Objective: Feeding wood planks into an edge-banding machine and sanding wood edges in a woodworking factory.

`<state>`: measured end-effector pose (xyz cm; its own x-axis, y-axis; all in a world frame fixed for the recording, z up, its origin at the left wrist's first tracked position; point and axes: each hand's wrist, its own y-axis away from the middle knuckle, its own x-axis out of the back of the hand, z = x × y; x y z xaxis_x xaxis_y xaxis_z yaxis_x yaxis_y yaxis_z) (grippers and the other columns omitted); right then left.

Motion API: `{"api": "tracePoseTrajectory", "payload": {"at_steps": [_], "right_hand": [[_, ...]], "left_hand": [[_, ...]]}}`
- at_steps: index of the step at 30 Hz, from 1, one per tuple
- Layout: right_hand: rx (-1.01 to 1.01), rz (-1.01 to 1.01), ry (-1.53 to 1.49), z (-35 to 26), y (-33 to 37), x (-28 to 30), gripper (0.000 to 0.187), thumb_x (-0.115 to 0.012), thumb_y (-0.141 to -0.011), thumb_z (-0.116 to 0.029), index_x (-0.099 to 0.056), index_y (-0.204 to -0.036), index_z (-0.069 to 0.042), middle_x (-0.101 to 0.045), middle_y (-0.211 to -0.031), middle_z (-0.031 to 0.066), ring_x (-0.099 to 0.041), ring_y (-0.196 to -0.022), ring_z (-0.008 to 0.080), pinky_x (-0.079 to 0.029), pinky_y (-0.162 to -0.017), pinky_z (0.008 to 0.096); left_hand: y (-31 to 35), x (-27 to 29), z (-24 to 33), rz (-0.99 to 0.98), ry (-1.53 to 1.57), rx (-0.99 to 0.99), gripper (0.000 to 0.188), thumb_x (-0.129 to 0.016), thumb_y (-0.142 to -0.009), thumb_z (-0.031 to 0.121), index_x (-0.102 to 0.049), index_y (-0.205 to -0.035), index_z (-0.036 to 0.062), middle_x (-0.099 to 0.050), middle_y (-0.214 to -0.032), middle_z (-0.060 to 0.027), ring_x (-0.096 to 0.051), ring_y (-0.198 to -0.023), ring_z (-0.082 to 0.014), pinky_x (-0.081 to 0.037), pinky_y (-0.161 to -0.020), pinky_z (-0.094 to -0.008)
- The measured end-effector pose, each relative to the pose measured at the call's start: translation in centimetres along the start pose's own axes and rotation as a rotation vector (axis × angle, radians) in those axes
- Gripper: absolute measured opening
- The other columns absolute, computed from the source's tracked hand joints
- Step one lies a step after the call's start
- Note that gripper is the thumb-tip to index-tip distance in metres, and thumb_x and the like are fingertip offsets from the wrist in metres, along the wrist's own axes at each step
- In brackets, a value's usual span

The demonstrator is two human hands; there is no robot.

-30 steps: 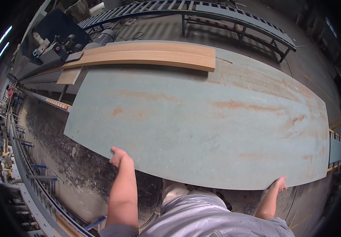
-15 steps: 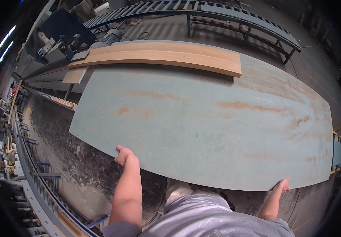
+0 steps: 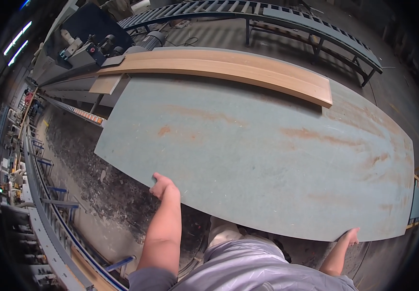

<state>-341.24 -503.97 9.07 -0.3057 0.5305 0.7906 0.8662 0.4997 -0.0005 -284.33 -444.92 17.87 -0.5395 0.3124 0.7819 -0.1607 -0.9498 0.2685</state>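
A large grey-green tabletop (image 3: pixel 229 160) with brown scuff marks spreads in front of me. At its near edge, toward the left, my left hand (image 3: pixel 163 185) grips the rim, thumb over the top and fingers hidden beneath. My right hand (image 3: pixel 350 236) holds the same edge farther right, its fingers also mostly hidden under the rim. A long, pale wooden board (image 3: pixel 229 68) lies along the far side of the tabletop, reaching left into a machine. Neither hand touches the board.
The dark machine (image 3: pixel 86 54) with a motor (image 3: pixel 152 40) stands at the far left. Beyond the tabletop runs a roller conveyor (image 3: pixel 199 10). Another long conveyor (image 3: pixel 42 189) curves along the left side. A small wooden piece (image 3: pixel 104 84) juts out near the machine.
The wooden board has slid right along the tabletop, out from the machine's side. My hands keep their places on the edge, while the view has shifted slightly.
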Motion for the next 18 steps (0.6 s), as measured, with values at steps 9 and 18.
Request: {"api": "tracePoseTrajectory", "payload": {"at_steps": [9, 18], "right_hand": [[-0.015, -0.038, 0.019, 0.1, 0.0, -0.1, 0.105, -0.061, -0.079, -0.062, -0.016, -0.148, 0.003, -0.034, -0.143, 0.0321, -0.038, -0.131, 0.0432, -0.034, -0.107, 0.0525], [-0.003, -0.048, 0.032, -0.1, 0.7, 0.5, 0.103, -0.060, -0.080, -0.062, -0.015, -0.149, 0.002, -0.034, -0.143, 0.0314, -0.039, -0.130, 0.0428, -0.033, -0.107, 0.0524]], "left_hand": [[0.5, 0.6, 0.1, -0.031, 0.024, -0.006, 0.074, -0.055, -0.082, 0.056, -0.048, -0.121, -0.0059, -0.061, -0.115, -0.0254, -0.062, -0.103, -0.0405, -0.049, -0.090, -0.0487], [1.1, 1.1, 0.2, -0.082, 0.045, 0.004, 0.074, -0.056, -0.084, 0.055, -0.046, -0.123, -0.0067, -0.059, -0.120, -0.0261, -0.060, -0.108, -0.0407, -0.048, -0.094, -0.0482]]}}
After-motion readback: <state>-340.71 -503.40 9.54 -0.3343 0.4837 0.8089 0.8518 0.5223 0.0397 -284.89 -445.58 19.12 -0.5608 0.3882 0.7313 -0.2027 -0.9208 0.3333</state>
